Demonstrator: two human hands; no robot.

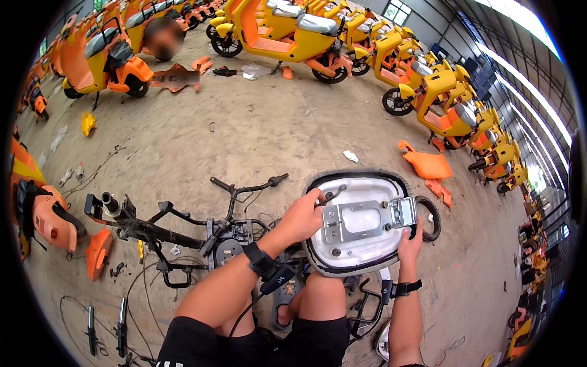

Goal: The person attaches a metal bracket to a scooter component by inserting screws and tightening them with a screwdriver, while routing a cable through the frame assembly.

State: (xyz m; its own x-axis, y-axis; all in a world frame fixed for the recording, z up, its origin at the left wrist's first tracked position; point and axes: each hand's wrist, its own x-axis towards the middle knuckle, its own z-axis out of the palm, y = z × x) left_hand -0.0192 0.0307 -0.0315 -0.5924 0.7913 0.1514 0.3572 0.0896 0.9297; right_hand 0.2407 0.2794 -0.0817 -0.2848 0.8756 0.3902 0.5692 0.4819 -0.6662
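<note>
An upturned scooter seat (pixel 321 257) with a white underside and dark rim is held above my knees. A metal bracket plate (pixel 361 234) lies on its underside, among several dark bolts or studs. A hinge (pixel 403 213) joins the plate at the right rim. My left hand (pixel 302 217) is closed on a small bent metal tool (pixel 334 195) at the plate's upper left corner; its exact kind cannot be made out. With fingers curled round the seat's right edge beside the hinge, my right hand (pixel 411 243) grips it.
A stripped black scooter frame (pixel 153 229) with handlebars (pixel 235 189) lies left of my legs. Fork-like rods (pixel 121 324) and cables are at lower left. Beyond the seat are a black tyre (pixel 433 223) and orange panels (pixel 428 164). Rows of yellow scooters (pixel 287 40) stand behind.
</note>
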